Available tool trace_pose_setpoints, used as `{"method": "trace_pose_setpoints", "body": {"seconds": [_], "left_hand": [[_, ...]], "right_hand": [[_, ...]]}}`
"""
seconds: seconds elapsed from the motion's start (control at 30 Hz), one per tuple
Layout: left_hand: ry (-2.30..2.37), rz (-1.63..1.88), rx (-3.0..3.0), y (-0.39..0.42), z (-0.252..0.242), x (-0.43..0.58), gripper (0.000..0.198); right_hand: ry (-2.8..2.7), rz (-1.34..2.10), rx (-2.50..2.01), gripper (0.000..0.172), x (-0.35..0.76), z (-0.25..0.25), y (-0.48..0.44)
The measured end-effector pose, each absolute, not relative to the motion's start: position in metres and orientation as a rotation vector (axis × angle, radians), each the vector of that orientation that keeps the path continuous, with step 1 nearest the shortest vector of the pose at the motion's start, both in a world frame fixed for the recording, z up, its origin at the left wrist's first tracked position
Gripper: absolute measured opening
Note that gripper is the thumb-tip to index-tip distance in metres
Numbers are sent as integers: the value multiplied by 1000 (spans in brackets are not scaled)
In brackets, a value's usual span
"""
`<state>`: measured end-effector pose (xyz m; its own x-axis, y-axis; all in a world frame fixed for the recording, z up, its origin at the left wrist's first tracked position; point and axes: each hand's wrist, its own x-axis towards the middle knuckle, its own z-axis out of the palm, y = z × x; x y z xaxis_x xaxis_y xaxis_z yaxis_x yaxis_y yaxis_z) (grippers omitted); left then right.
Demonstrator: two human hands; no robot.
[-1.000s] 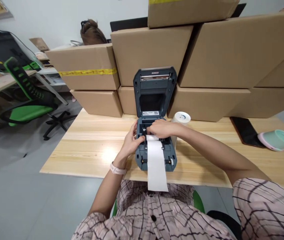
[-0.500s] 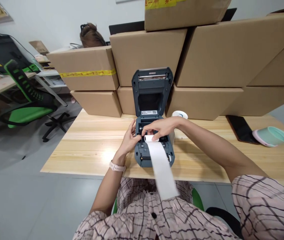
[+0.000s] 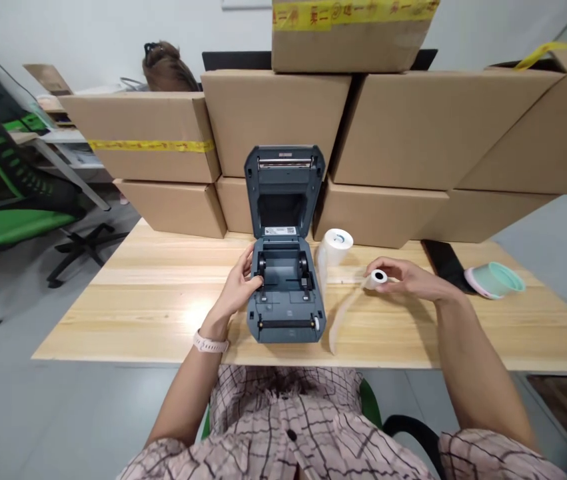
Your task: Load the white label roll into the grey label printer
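Note:
A grey label printer (image 3: 286, 293) stands open on the wooden table (image 3: 163, 313), its lid tilted back against the boxes and its paper bay bare. My left hand (image 3: 238, 287) grips the printer's left side, fingers curled over the rim. My right hand (image 3: 403, 277) is out to the right of the printer, pinching a nearly used-up paper roll (image 3: 378, 278). Its loose white strip (image 3: 343, 313) trails down across the table. A full white roll (image 3: 333, 250) stands upright just right of the printer.
Stacked cardboard boxes (image 3: 413, 133) form a wall behind the printer. A black phone (image 3: 446, 263) and a mint-and-pink cup (image 3: 493, 280) on its side lie at the right. A green office chair (image 3: 18, 200) stands at the left. Another person's head (image 3: 166, 67) shows behind the boxes.
My right hand lifted the small roll out of the printer and carried it to the right, its strip trailing behind. My left hand stayed on the printer's left side.

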<state>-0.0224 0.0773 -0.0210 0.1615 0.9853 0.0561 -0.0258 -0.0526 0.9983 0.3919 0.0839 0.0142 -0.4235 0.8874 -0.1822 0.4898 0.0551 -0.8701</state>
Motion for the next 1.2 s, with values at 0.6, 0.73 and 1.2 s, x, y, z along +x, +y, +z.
{"method": "trace_pose_setpoints", "body": {"seconds": [0.6, 0.73, 1.2], "left_hand": [[996, 1136, 1347, 76, -20, -23, 97], [987, 1134, 1352, 74, -18, -23, 92], [992, 1085, 1323, 74, -20, -26, 114]], "right_hand": [[-1926, 1366, -1254, 83, 328, 14, 182], [-1840, 1435, -1023, 94, 321, 43, 167], [-2915, 724, -1016, 57, 181, 118, 122]]}}
